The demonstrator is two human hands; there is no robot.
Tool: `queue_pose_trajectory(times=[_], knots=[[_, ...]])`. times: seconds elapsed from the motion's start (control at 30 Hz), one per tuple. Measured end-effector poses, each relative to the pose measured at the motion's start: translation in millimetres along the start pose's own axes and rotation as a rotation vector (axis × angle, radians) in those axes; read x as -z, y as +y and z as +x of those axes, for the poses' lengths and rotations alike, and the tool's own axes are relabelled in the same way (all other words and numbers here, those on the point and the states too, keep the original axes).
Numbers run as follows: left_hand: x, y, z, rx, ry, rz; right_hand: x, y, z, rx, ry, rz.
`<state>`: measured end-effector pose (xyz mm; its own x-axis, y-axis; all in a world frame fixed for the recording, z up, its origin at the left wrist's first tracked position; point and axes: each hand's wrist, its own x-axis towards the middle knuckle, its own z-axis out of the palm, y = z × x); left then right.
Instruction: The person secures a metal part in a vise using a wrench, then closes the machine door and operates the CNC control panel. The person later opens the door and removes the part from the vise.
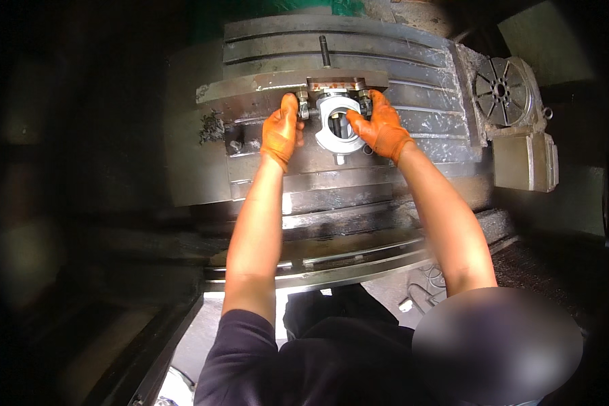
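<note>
Both my hands wear orange gloves and reach over a machine table. A silvery ring-shaped metal part point(325, 140) with a large round bore sits against a steel fixture block point(335, 84). At the ring's left, my left hand point(281, 134) is closed, thumb up, around a threaded bolt with a nut point(302, 99); the fingertips are partly hidden. My right hand point(384, 130) grips the ring's right side, its thumb at the bore's edge. Its other fingers lie by a second bolt with a nut point(365, 100), which they partly cover.
The slotted machine table point(419, 98) carries a long steel bar point(230, 93) and dark metal chips point(212, 127). An upright stud point(325, 51) stands behind the fixture. At right is a round slotted plate point(501, 91) above a box-shaped housing point(521, 162). A rail edge point(345, 267) runs in front of me.
</note>
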<state>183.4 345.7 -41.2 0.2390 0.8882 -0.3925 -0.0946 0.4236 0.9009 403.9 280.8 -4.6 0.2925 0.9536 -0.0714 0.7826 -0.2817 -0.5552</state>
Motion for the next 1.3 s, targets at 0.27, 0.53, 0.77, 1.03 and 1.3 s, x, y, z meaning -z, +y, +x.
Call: queue_pose_trajectory(times=[0.27, 0.53, 0.77, 1.03, 1.3], knots=[[-1, -36, 23, -0.507, 0.151, 0.077, 5, 60, -20, 0.094, 0.301, 0.540], [3, -33, 19, -0.331, -0.049, -0.111, -70, 74, -34, -0.482, -0.114, -0.256], [41, -51, -52, -0.194, -0.068, 0.128, -83, 78, -15, -0.515, -0.059, -0.254], [167, -219, -227, 0.432, -0.131, -0.239, -60, 143, -160, -0.465, -0.069, 0.557], [155, -199, -292, 0.439, -0.334, 0.553, 7, 126, -542, -0.374, 0.070, 0.692]])
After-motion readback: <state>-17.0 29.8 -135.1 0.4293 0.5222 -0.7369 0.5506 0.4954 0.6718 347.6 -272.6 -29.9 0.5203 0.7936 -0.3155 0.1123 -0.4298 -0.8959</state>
